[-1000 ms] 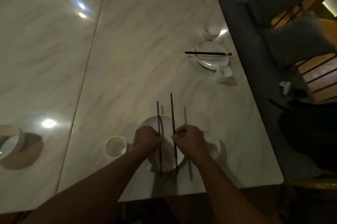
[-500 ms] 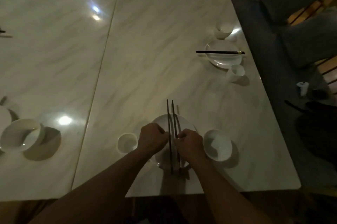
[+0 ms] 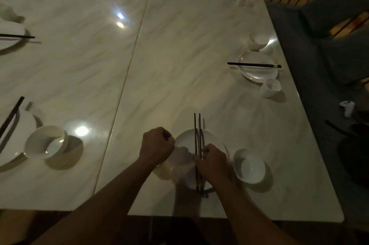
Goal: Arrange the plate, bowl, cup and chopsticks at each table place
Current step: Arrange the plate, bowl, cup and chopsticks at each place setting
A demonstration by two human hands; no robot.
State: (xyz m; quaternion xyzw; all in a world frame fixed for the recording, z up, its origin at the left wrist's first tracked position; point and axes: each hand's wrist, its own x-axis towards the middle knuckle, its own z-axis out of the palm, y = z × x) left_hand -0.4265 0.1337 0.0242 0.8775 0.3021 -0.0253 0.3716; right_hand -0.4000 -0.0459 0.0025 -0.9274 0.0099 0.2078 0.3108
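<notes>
Lower centre of the frame: the right hand point(image 3: 214, 162) grasps 2 dark chopsticks point(image 3: 197, 131), side by side and running lengthwise over a white plate point(image 3: 184, 141) near the close edge of the marble table point(image 3: 179, 55). The left hand point(image 3: 156, 146) is clenched and empty at the plate's left rim. A white bowl point(image 3: 249, 166) stands just right of the plate; a cup point(image 3: 163, 171) lies partly hidden under the left wrist. At centre right, a second plate point(image 3: 257, 74) carries another pair point(image 3: 253, 64) laid crosswise
</notes>
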